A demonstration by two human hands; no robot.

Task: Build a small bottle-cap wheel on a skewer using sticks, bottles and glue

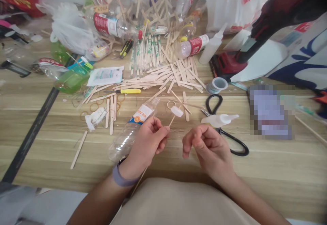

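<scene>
My left hand is closed in a pinch on a thin wooden skewer. A small white cap sits on the skewer near its upper end, and the lower part runs back under my wrist. To the right, my right hand hovers with loosely curled fingers, partly apart, and nothing visible in them. An empty clear plastic bottle lies partly behind my left hand. Just beyond my right hand are a small white glue bottle and black-handled scissors, partly covered by that bottle.
Many craft sticks lie heaped at the back, among plastic bottles. A yellow-handled cutter, a roll of tape and a blurred-out phone-like object lie nearer. A red and black power tool stands at the right.
</scene>
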